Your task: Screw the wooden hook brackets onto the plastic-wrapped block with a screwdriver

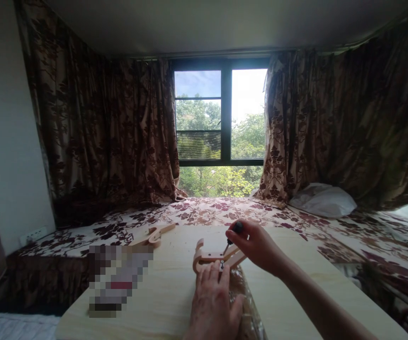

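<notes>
A screwdriver [237,227] with a dark handle is gripped in my right hand [257,246]. Its shaft points down at a pale wooden piece [199,259] with a curved, hook-like end and small dark holes. My left hand [214,300] lies flat, fingers stretched forward, their tips pressing on the near side of that piece. Close to those fingertips is a small metal fitting [222,265], too small to make out fully. Beneath and right of my left hand sits something brown in clear plastic wrap [249,307], partly hidden.
On the pale wooden tabletop [165,293], a second curved wooden piece [157,238] lies at the back left, beside a pixelated object [122,278]. Behind are a flower-patterned cover [204,211], a white bag [322,200], curtains and a window [225,111].
</notes>
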